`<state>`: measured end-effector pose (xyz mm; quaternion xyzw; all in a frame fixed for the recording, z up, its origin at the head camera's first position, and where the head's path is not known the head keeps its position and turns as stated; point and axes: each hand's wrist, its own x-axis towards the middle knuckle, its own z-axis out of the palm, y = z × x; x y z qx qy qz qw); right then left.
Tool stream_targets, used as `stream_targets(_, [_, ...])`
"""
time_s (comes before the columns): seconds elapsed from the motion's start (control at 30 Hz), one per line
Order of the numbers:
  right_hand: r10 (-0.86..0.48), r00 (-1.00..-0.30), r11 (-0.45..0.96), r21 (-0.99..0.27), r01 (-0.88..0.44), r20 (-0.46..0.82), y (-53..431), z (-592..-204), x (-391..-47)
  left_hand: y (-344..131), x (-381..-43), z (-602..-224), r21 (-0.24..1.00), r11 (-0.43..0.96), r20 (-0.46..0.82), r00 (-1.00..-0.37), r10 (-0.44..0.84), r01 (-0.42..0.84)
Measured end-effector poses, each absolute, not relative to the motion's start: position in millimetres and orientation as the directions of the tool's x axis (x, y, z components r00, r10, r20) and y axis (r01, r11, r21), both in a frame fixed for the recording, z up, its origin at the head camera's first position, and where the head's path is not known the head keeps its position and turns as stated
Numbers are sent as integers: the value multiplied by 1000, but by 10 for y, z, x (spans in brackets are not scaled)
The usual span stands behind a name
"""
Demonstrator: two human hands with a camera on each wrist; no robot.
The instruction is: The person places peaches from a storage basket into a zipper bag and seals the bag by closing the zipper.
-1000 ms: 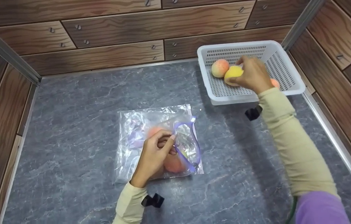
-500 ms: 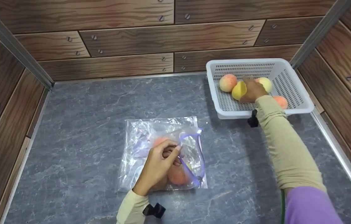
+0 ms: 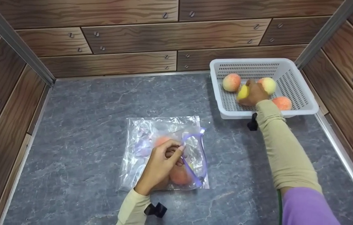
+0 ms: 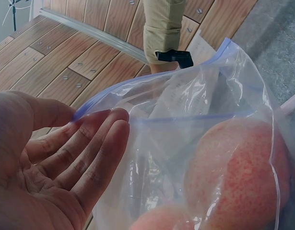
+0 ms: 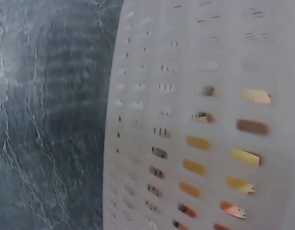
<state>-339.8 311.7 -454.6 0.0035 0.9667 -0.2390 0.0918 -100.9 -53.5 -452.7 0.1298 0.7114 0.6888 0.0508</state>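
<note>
My left hand (image 3: 161,161) pinches the purple zip edge (image 4: 97,101) of a clear zip bag (image 3: 137,134) between thumb and index finger. The bag lies on the grey surface with its mouth held apart. Inside are peaches, one of them large and red (image 4: 238,172) in the left wrist view. At the back right, my right hand (image 3: 256,94) reaches into a white slotted basket (image 3: 312,107) and grips a yellow fruit (image 3: 243,92), partly covered by the fingers. Only the basket's slotted wall (image 5: 137,115) shows up close in the right wrist view, with yellow and orange patches behind it.
In the basket, one peach (image 3: 231,82) sits left of my right hand, a pale one (image 3: 268,85) to its right, and an orange one (image 3: 282,103) near the front. Wood-patterned walls (image 3: 126,37) enclose the surface behind and at both sides.
My right hand has closed further round the yellow fruit, which sits a little lower in the basket. The head view has shifted. My left hand keeps its hold on the bag.
</note>
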Motion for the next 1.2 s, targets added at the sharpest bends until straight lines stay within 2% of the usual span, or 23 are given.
stream_targets(0.2, [-43, -982, 864, -500, 55, -183, 3152, -4672, -3250, -515, -922, -4566, 995, 32, 85, -959, 271, 97])
stream_targets(0.37, [-36, -972, 834, -543, 99, -233, 3198, -4582, -3174, -506, -895, -4567, 994, 41, 90, -959, 270, 105])
stream_targets(0.57, [39, -959, 651, -721, 238, -282, 3199, -4347, -3002, -505, -884, -4571, 993, 30, 100, -961, 259, 112])
stream_targets(0.73, [13, -951, 396, -872, 287, -308, 3198, -4030, -2860, -520, -902, -4572, 993, 21, 107, -964, 244, 116])
stream_targets(0.9, [-20, -959, -36, -959, 282, -281, 3190, -3729, -2696, -530, -952, -4568, 992, 2, 121, -968, 220, 124])
stream_targets(1.03, [-84, -977, -351, -912, 212, -195, 3097, -3678, -2506, -532, -962, -4573, 993, -21, 118, -971, 206, 117])
stream_targets(1.2, [-242, -968, -603, -771, 202, -65, 2893, -3806, -2200, -518, -938, -4581, 993, -23, 117, -974, 195, 115])
